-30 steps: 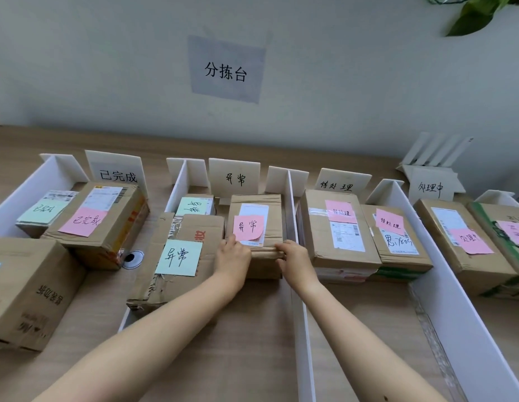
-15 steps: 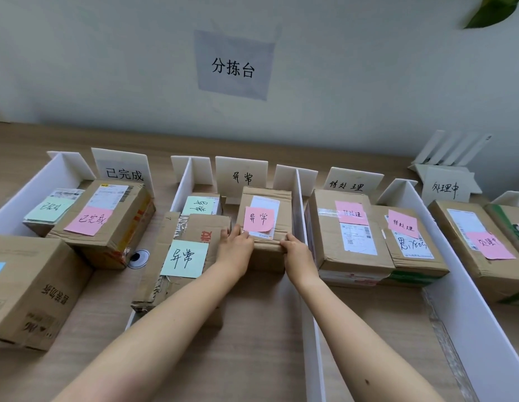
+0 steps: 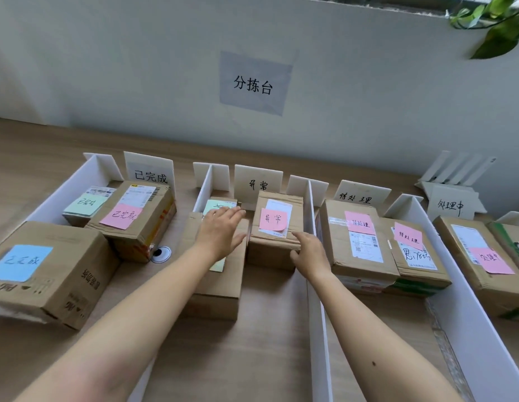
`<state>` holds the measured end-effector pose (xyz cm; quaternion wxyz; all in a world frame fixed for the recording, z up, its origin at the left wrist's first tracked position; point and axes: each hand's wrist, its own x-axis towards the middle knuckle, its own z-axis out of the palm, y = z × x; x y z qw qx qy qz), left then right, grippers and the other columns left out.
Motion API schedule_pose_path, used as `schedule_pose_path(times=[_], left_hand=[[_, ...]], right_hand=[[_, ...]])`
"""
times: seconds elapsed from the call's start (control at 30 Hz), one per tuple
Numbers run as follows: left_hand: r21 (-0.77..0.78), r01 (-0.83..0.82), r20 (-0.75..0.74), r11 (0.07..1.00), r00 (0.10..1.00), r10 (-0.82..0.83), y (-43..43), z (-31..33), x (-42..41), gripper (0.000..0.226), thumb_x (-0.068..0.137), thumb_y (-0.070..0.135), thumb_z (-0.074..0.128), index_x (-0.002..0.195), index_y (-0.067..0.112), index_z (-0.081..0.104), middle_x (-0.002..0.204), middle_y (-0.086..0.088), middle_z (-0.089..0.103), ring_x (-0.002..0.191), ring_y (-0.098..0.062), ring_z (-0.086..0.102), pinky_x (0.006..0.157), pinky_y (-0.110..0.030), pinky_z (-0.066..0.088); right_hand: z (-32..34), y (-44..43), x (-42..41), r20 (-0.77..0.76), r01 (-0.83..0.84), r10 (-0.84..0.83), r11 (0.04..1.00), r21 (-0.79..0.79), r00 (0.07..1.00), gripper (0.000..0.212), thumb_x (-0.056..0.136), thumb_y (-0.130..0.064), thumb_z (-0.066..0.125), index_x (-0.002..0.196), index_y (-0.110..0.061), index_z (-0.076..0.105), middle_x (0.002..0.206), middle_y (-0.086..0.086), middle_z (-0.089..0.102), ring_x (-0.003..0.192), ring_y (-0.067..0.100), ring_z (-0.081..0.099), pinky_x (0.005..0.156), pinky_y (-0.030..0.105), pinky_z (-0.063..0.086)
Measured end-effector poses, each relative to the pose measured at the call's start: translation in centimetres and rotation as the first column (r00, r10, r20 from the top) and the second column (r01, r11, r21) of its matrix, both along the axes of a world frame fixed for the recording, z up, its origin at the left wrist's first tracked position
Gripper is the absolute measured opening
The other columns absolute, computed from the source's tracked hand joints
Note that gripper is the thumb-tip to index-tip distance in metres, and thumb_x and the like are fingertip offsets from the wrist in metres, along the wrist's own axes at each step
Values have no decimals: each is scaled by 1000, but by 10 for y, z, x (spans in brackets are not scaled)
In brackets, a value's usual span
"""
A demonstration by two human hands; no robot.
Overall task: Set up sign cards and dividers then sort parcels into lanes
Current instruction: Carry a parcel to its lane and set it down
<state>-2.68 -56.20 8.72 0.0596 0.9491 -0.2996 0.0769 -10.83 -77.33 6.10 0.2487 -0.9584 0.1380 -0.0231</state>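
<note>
A small cardboard parcel with a pink note (image 3: 274, 227) stands in the second lane, just in front of its white sign card (image 3: 258, 182). My left hand (image 3: 220, 230) is off the parcel, fingers straight, spread over the flat box (image 3: 217, 285) beside it and covering most of that box's green note. My right hand (image 3: 309, 250) has relaxed fingers and touches the parcel's front right corner, next to the long white divider (image 3: 315, 285). Behind the left hand sits another small parcel with a green note (image 3: 220, 203).
The left lane holds three parcels, the nearest with a blue note (image 3: 22, 262), behind a sign card (image 3: 150, 169). Two parcels with pink notes (image 3: 359, 224) fill the third lane, more lie past another divider (image 3: 467, 300). A cable hole (image 3: 160, 253) sits in the wooden table.
Both hands pushed the pink-note parcel back toward its sign card, then released it. My left hand lifted and moved left over the flat box; my right hand slid to the parcel's corner.
</note>
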Motion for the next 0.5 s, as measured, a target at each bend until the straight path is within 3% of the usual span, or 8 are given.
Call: schedule_pose_path(times=[0.07,0.2,0.3,0.5], left_hand=[[48,-52,73,997,996,48,28,15,-4,64,86,45,58,139,12,43,141,-6,48,129,-24,45,99,-35,36],[202,-200,157,959,973,170,87,45,-17,70,82,53,54,139,19,35,141,-4,41,130,-23,38,100,-39,34],[286,-309,194,907,946,260,141,63,-29,73,79,54,56,140,21,31,144,-5,36,132,-24,33,103,-41,31],[306,-492,230,815,869,438,276,95,-79,76,78,57,56,140,22,28,142,-4,36,131,-21,34,102,-40,30]], right_hand=[[15,18,-1,64,-5,6,1000,-17,998,47,85,-7,56,132,-12,53,132,7,55,128,23,41,99,32,39],[46,67,1,146,-50,63,994,-94,987,35,81,-18,65,114,-12,57,122,5,55,117,26,44,88,35,42],[67,114,2,175,-108,127,988,-114,976,36,79,-22,69,111,-12,56,123,6,50,115,27,43,90,35,42],[105,233,-3,206,-250,280,955,-160,938,44,79,-26,68,119,-13,53,128,5,47,118,27,43,94,36,41]])
